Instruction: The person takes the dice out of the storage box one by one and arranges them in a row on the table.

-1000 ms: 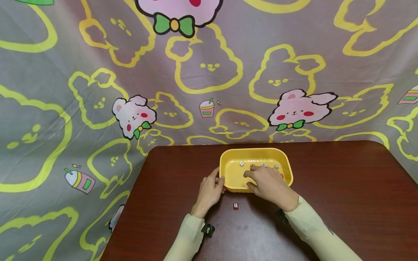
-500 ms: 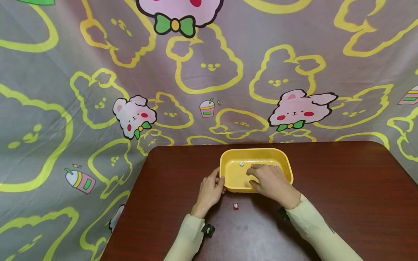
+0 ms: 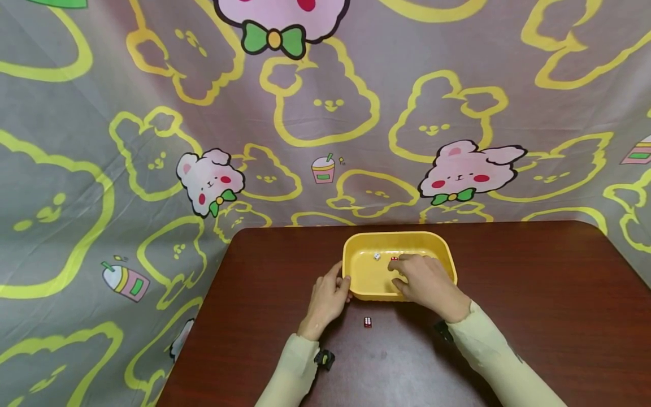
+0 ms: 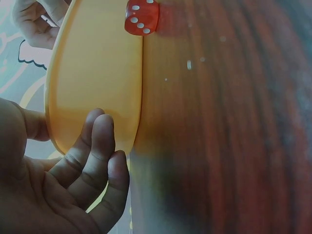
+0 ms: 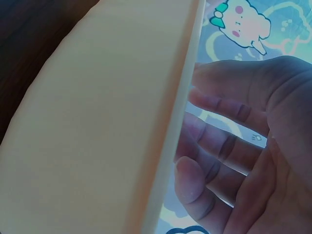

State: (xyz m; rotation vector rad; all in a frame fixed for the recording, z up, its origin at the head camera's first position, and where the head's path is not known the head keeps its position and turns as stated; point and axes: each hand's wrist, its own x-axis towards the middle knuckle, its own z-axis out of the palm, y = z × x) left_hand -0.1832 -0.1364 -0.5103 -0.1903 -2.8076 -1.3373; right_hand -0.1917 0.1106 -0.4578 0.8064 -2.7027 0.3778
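Observation:
A yellow plastic box (image 3: 362, 282) stands on the table. My left hand (image 3: 327, 295) grips its near left corner, the thumb at the rim and the fingers (image 4: 103, 134) against the outer wall in the left wrist view. My right hand (image 3: 424, 282) reaches over the near rim into the box, fingers bent, with a gap between thumb and index finger. In the right wrist view its fingertips are partly hidden behind the wall. Inside lie a white die (image 3: 377, 256) and a red die (image 3: 394, 259) beside the right index finger; the hand covers the box's right part.
A red die (image 3: 368, 322) lies on the dark brown table (image 3: 274, 271) in front of the box, seen close in the left wrist view. Behind the table hangs a grey cloth (image 3: 356, 135) with rabbit drawings.
My right hand has shifted slightly right inside the box and now covers the dice at the right that showed earlier. My left hand and the box have stayed in place.

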